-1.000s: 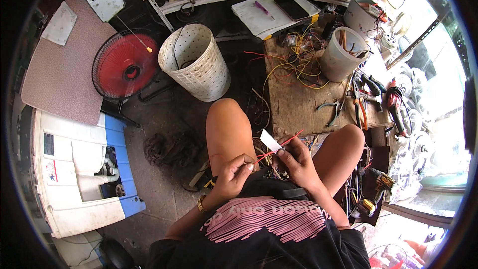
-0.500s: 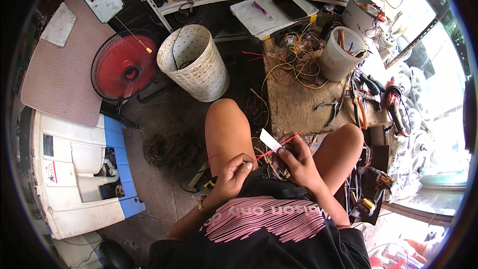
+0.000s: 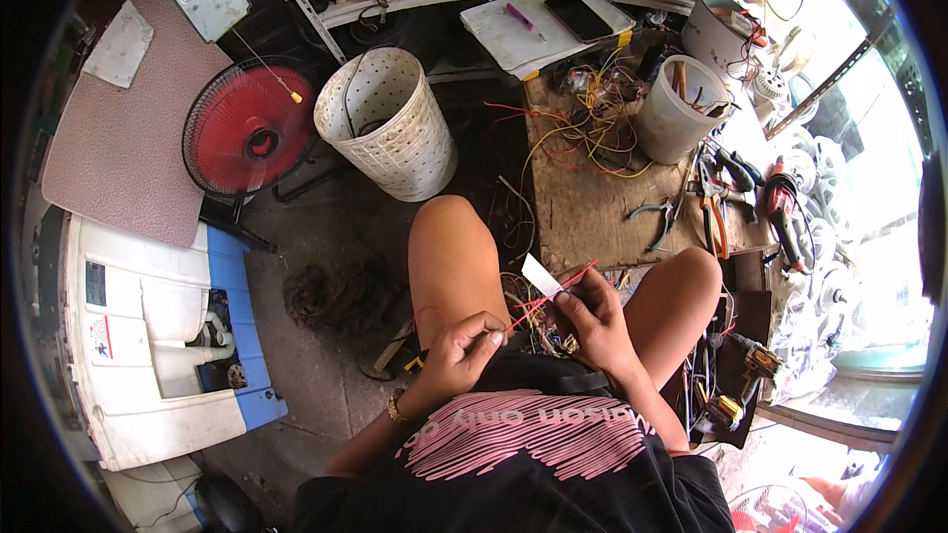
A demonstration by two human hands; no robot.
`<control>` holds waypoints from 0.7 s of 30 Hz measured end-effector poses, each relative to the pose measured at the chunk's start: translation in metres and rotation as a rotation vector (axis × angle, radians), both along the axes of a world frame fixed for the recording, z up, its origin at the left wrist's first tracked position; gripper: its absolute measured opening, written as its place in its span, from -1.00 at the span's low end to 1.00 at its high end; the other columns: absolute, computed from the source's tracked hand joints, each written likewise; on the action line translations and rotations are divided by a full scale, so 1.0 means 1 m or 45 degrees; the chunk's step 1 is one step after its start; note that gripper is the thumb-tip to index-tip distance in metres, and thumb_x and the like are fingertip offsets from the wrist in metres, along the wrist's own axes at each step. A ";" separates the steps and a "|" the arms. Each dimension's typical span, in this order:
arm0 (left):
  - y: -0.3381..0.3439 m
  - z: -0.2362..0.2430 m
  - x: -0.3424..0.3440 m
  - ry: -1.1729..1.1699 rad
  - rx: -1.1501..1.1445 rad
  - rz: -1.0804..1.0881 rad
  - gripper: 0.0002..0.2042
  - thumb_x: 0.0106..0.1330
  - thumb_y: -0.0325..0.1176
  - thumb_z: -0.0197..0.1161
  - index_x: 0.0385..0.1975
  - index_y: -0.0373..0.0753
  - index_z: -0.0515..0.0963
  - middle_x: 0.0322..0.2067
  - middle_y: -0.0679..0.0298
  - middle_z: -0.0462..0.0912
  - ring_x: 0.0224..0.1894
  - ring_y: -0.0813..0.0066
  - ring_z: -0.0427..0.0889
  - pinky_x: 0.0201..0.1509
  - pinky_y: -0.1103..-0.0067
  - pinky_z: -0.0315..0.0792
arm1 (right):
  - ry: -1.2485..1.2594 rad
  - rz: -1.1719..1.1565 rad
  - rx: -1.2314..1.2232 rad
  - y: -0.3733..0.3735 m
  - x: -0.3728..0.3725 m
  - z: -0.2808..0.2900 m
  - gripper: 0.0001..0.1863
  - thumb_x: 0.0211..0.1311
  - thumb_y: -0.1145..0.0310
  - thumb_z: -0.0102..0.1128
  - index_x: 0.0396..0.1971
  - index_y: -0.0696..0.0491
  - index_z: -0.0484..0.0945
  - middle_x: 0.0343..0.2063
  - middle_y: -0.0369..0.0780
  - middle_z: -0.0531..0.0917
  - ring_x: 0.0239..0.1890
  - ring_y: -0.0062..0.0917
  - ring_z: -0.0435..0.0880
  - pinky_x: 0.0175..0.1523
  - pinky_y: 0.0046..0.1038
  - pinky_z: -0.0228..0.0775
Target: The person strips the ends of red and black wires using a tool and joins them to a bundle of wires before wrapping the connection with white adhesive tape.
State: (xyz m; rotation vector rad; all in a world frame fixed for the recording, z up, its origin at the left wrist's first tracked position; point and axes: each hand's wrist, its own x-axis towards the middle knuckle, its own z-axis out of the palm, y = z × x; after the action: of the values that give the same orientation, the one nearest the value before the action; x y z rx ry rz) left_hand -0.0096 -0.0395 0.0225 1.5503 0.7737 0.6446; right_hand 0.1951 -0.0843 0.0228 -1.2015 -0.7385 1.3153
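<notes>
Between my knees, my left hand (image 3: 464, 355) pinches a thin red wire (image 3: 523, 315) with thumb and forefinger. To its right, my right hand (image 3: 597, 326) grips that wire together with a small white strip (image 3: 539, 274), which sticks up past my thumb. A tangle of thin wires and small parts (image 3: 541, 336) lies below and behind my hands, partly hidden by them.
A wooden board (image 3: 583, 227) at front right carries loose wires, pliers (image 3: 711, 217), a red tool (image 3: 785, 217) and a plastic tub (image 3: 671, 128). A perforated bin (image 3: 385, 158), red fan (image 3: 222, 138) and white-blue housing (image 3: 148, 355) stand left. A drill (image 3: 746, 385) lies right.
My right hand and the white strip have shifted slightly to the right, and the strip is tilted a little differently. My left hand stays nearly in place on the wire.
</notes>
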 end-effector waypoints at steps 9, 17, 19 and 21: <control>-0.001 0.002 -0.015 0.095 -0.096 0.056 -0.86 0.40 -0.45 0.01 -0.40 -0.31 0.45 -0.55 0.46 0.38 -0.50 0.78 0.25 -0.39 0.75 0.19 | 0.001 -0.059 -0.108 0.001 0.037 0.018 -0.69 0.33 0.50 0.01 0.05 0.14 0.36 -0.45 -0.31 0.57 -0.48 -0.73 0.48 -0.44 -0.69 0.28; -0.001 -0.007 -0.004 -0.005 -0.244 -0.015 -0.86 0.43 -0.42 -0.02 -0.36 -0.30 0.44 -0.55 0.51 0.34 -0.52 0.82 0.21 -0.41 0.78 0.14 | 0.213 0.030 -0.047 -0.001 0.007 0.003 -0.82 0.37 0.46 -0.05 -0.07 0.14 0.36 -0.54 -0.25 0.59 -0.72 -0.71 0.41 -0.65 -0.69 0.19; 0.003 -0.012 -0.002 0.027 -0.243 -0.095 -0.87 0.43 -0.43 0.00 -0.34 -0.31 0.44 -0.55 0.46 0.37 -0.51 0.80 0.25 -0.41 0.75 0.18 | 0.142 0.000 0.020 0.001 0.005 0.002 -0.93 0.38 0.47 -0.05 -0.22 0.11 0.40 -0.54 -0.26 0.59 -0.64 -0.72 0.43 -0.53 -0.68 0.27; 0.002 -0.014 0.010 0.007 -0.139 -0.056 -0.89 0.40 -0.43 0.08 -0.31 -0.34 0.46 -0.61 0.41 0.40 -0.54 0.78 0.30 -0.47 0.71 0.23 | 0.098 0.028 0.011 0.000 0.007 -0.005 -0.90 0.37 0.49 -0.04 -0.18 0.14 0.41 -0.48 -0.27 0.59 -0.54 -0.74 0.47 -0.46 -0.69 0.31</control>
State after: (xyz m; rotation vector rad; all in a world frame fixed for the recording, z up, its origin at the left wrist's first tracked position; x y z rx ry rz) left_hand 0.0005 -0.0377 0.0083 1.4660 0.7648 0.5567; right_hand 0.2019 -0.0838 0.0178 -1.1321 -0.7034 1.3677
